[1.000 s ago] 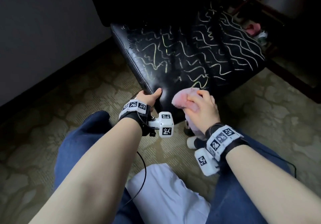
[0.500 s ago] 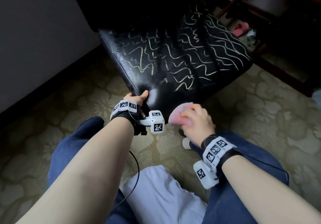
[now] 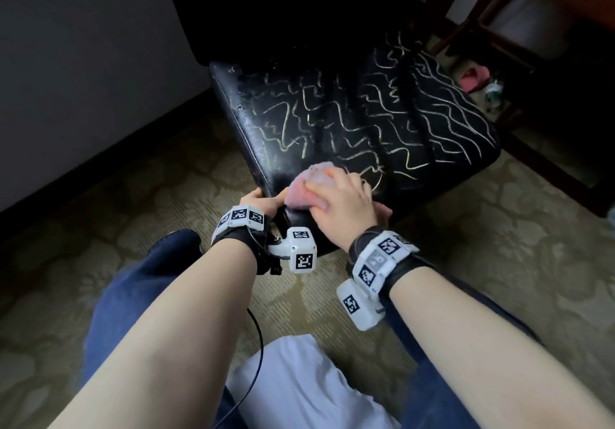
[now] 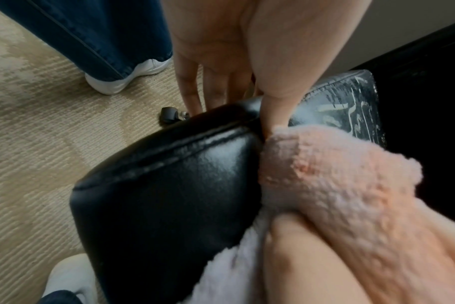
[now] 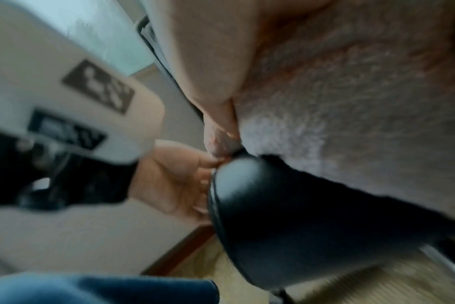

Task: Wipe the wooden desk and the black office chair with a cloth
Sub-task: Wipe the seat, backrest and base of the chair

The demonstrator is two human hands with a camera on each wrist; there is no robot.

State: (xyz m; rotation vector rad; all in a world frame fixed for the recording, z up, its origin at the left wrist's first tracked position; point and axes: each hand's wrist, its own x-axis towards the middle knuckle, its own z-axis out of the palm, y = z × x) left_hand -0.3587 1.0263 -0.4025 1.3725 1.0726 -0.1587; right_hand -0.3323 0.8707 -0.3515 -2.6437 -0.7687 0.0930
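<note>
Two hands: on the chair seat's near corner.
Left hand: fingers clamped round corner edge.
Right hand: fingers curled on the cloth; unwiped scribbles lie toward 12–2 o'clock.

Nothing readable anywhere, honestly. The only sign-like marks are the black-and-white square tag patterns on the wrist bands and white camera blocks mid-frame, and those are coded squares, no letters or numbers.
</note>
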